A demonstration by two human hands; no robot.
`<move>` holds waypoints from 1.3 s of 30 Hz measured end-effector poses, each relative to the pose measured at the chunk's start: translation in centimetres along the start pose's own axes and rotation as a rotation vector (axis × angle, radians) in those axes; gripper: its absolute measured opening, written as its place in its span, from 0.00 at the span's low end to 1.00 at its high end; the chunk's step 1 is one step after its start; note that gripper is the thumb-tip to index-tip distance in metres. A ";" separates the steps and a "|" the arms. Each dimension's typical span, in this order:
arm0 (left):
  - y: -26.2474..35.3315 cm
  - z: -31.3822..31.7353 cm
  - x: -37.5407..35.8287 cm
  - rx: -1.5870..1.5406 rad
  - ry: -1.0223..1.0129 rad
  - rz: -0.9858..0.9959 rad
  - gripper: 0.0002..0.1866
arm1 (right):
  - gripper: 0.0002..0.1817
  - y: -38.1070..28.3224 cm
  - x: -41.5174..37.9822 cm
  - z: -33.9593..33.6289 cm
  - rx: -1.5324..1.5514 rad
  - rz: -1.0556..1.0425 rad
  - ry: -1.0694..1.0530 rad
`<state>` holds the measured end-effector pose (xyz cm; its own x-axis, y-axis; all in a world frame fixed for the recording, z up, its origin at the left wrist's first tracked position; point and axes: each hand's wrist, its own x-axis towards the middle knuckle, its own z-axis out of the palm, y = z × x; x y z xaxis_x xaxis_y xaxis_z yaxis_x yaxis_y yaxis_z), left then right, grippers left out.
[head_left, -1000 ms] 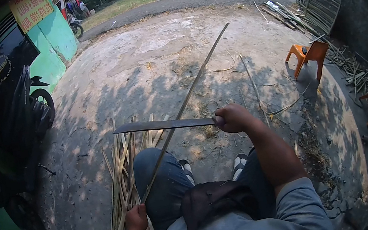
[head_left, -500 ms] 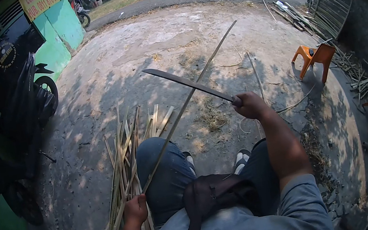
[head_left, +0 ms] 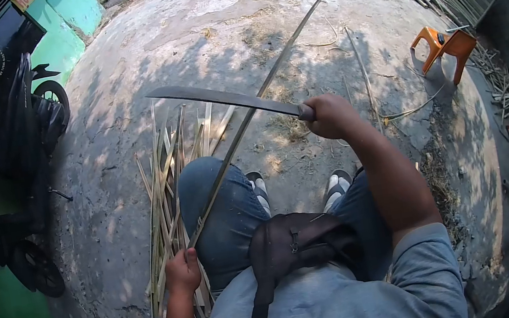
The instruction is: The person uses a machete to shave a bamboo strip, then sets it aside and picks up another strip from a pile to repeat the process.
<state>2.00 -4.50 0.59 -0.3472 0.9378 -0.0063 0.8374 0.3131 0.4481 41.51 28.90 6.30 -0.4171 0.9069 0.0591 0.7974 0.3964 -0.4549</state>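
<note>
A long machete (head_left: pixel 225 99) has its handle in my right hand (head_left: pixel 330 117), which is closed round it. Its blade points left and crosses a long, thin bamboo strip (head_left: pixel 269 80). The strip slants from the lower left, past my knee, to the upper right. At its near end my left hand (head_left: pixel 183 271) is closed on the strip, thumb up. Beside my left leg lies a bundle of split bamboo strips (head_left: pixel 162 207), partly behind that hand.
Orange plastic chairs (head_left: pixel 460 46) stand at the right, near piled sticks (head_left: pixel 506 86). A dark motorbike (head_left: pixel 20 149) is parked at the left by a green wall (head_left: pixel 64 29). Thin strips (head_left: pixel 363 75) lie on the concrete ahead. A black bag (head_left: pixel 291 243) rests on my lap.
The machete and my right hand have moved left and towards me. The strip has turned slightly in the left hand. The view has tilted further down.
</note>
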 end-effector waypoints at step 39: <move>-0.9 -1.3 0.9 0.048 0.049 0.038 0.39 | 0.07 -5.1 -3.3 -0.6 -0.220 -0.120 -0.128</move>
<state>0.44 -4.14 1.32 -0.3342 0.9410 0.0536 0.8692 0.2858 0.4035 39.07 23.97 9.01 -0.5545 0.8320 -0.0185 0.8088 0.5336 -0.2471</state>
